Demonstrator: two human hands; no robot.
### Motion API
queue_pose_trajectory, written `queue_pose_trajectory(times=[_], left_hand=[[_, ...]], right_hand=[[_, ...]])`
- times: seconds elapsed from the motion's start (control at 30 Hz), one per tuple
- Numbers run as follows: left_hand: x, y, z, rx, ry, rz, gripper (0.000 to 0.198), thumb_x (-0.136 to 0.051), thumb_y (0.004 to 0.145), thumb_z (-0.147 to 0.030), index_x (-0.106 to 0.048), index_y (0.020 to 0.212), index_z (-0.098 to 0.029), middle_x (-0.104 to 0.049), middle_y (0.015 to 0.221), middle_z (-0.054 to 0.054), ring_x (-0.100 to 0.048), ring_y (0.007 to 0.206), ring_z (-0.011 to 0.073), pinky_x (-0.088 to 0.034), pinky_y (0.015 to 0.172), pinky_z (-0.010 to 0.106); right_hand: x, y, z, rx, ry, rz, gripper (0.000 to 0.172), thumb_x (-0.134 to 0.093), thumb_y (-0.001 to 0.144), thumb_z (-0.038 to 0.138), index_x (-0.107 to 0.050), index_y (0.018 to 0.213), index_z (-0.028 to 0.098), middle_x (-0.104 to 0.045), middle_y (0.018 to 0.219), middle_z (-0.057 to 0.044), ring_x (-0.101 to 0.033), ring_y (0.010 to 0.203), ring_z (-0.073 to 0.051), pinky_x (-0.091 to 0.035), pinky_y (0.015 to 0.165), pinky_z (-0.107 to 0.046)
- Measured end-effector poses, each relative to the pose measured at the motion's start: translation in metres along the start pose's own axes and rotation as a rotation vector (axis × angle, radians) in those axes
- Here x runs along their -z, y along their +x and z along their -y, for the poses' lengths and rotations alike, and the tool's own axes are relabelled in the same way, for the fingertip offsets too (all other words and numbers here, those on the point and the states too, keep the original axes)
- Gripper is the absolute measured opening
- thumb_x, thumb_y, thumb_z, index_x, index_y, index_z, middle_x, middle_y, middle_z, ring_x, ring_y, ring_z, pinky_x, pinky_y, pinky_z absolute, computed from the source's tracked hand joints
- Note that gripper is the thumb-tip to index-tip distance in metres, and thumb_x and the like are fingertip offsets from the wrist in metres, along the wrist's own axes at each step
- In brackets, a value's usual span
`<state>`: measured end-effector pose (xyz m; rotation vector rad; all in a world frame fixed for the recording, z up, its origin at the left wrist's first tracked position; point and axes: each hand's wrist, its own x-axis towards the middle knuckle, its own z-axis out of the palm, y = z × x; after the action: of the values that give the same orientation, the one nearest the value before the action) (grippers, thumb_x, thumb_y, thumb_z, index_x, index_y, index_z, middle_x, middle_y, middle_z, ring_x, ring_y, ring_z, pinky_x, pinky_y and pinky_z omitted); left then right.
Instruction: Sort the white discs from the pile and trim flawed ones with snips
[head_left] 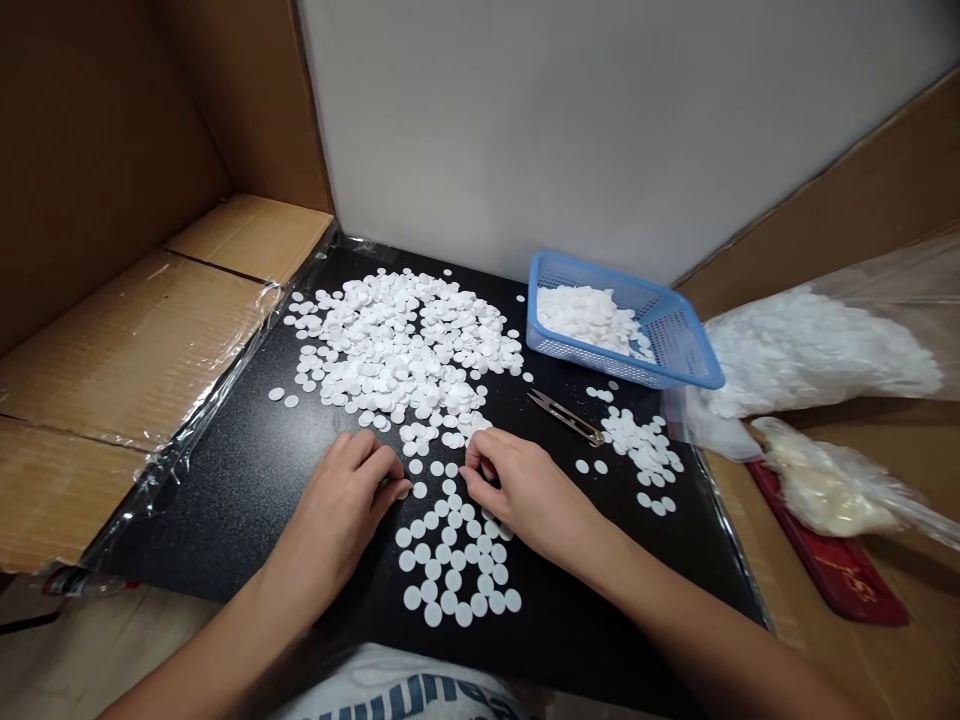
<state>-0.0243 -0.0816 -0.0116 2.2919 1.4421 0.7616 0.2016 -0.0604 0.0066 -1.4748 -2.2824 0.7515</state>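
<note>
A big heap of small white round discs (401,340) lies on a black mat (247,480). Closer to me, several discs (450,560) are laid flat in a tight group. My left hand (341,505) rests on the mat left of that group, fingers curled, fingertips by a disc. My right hand (517,490) sits right of it, fingers bent and pinched over discs at the group's top. What either hand grips is hidden under the fingers.
A blue mesh basket (679,350) with white discs stands at the back right. Small thread snips (566,415) lie beside a smaller patch of discs (641,450). Plastic bags (810,350) and a red tray (847,575) lie right; cardboard walls surround.
</note>
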Motion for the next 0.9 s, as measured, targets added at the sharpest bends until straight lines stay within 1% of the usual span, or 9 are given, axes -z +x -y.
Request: queue_pose_trajectory(times=[0.1, 0.17, 0.23, 0.37, 0.47, 0.6, 0.7, 0.77, 0.9], left_hand=[[0.007, 0.002, 0.005, 0.015, -0.021, -0.042, 0.014, -0.050, 0.098, -0.016, -0.059, 0.088, -0.022, -0.059, 0.085, 0.000, -0.055, 0.079, 0.0186, -0.044, 0.069, 0.030], [0.013, 0.003, 0.008, 0.039, -0.018, -0.062, 0.016, -0.046, 0.099, -0.016, -0.059, 0.093, -0.022, -0.060, 0.086, 0.001, -0.057, 0.080, 0.0182, -0.045, 0.069, 0.029], [0.016, 0.002, 0.011, 0.065, -0.020, -0.064, 0.016, -0.045, 0.099, -0.016, -0.060, 0.097, -0.022, -0.061, 0.089, 0.001, -0.059, 0.082, 0.0182, -0.046, 0.071, 0.029], [0.017, -0.001, 0.011, 0.076, -0.063, -0.033, 0.015, -0.048, 0.097, -0.016, -0.062, 0.098, -0.022, -0.061, 0.092, 0.002, -0.061, 0.083, 0.0180, -0.049, 0.072, 0.029], [0.015, -0.004, 0.009, 0.068, -0.097, -0.020, 0.012, -0.051, 0.097, -0.018, -0.063, 0.098, -0.022, -0.061, 0.091, 0.002, -0.062, 0.082, 0.0180, -0.050, 0.071, 0.029], [0.012, -0.008, 0.007, 0.023, -0.136, -0.034, 0.010, -0.054, 0.097, -0.017, -0.062, 0.097, -0.022, -0.059, 0.087, 0.000, -0.060, 0.080, 0.0169, -0.050, 0.070, 0.028], [0.010, -0.012, 0.008, -0.006, -0.151, -0.012, 0.012, -0.052, 0.098, -0.015, -0.062, 0.095, -0.022, -0.057, 0.086, 0.000, -0.059, 0.080, 0.0166, -0.048, 0.068, 0.027], [0.008, -0.014, 0.009, -0.004, -0.141, 0.018, 0.009, -0.054, 0.098, -0.017, -0.062, 0.095, -0.022, -0.056, 0.087, 0.000, -0.058, 0.082, 0.0173, -0.047, 0.069, 0.028], [0.003, -0.015, 0.010, 0.009, -0.086, 0.036, 0.005, -0.058, 0.097, -0.018, -0.061, 0.096, -0.022, -0.055, 0.089, 0.000, -0.056, 0.083, 0.0187, -0.046, 0.070, 0.030]], right_hand=[[-0.001, 0.000, -0.002, 0.089, 0.011, -0.048, 0.012, -0.055, 0.091, 0.010, -0.056, 0.085, 0.021, -0.060, 0.082, 0.000, -0.055, 0.064, -0.013, -0.044, 0.055, -0.025], [-0.004, 0.000, -0.003, 0.188, 0.032, -0.077, 0.014, -0.051, 0.094, 0.009, -0.061, 0.095, 0.020, -0.063, 0.090, -0.004, -0.061, 0.076, -0.016, -0.053, 0.067, -0.030], [-0.009, 0.001, -0.004, 0.279, 0.037, -0.099, 0.017, -0.050, 0.097, 0.011, -0.064, 0.102, 0.019, -0.064, 0.095, -0.008, -0.062, 0.087, -0.020, -0.056, 0.076, -0.035], [-0.020, 0.000, -0.002, 0.372, 0.039, -0.106, 0.017, -0.051, 0.098, 0.013, -0.067, 0.104, 0.018, -0.064, 0.094, -0.009, -0.061, 0.087, -0.021, -0.058, 0.076, -0.037], [-0.022, -0.004, 0.002, 0.367, 0.079, -0.074, 0.017, -0.053, 0.097, 0.012, -0.067, 0.104, 0.020, -0.064, 0.093, -0.007, -0.063, 0.086, -0.019, -0.058, 0.077, -0.034], [-0.020, -0.007, 0.004, 0.310, 0.113, -0.014, 0.016, -0.054, 0.096, 0.011, -0.066, 0.099, 0.021, -0.063, 0.091, -0.005, -0.063, 0.082, -0.017, -0.057, 0.073, -0.030], [-0.020, -0.006, 0.001, 0.252, 0.090, -0.060, 0.015, -0.051, 0.098, 0.013, -0.064, 0.099, 0.022, -0.061, 0.093, -0.005, -0.063, 0.080, -0.017, -0.057, 0.071, -0.031], [-0.021, -0.004, -0.002, 0.230, 0.064, -0.098, 0.015, -0.050, 0.099, 0.013, -0.062, 0.096, 0.021, -0.061, 0.092, -0.006, -0.063, 0.079, -0.018, -0.056, 0.070, -0.031], [-0.025, -0.001, -0.004, 0.227, 0.038, -0.108, 0.017, -0.048, 0.099, 0.012, -0.062, 0.094, 0.020, -0.061, 0.090, -0.006, -0.062, 0.081, -0.019, -0.055, 0.071, -0.032]])
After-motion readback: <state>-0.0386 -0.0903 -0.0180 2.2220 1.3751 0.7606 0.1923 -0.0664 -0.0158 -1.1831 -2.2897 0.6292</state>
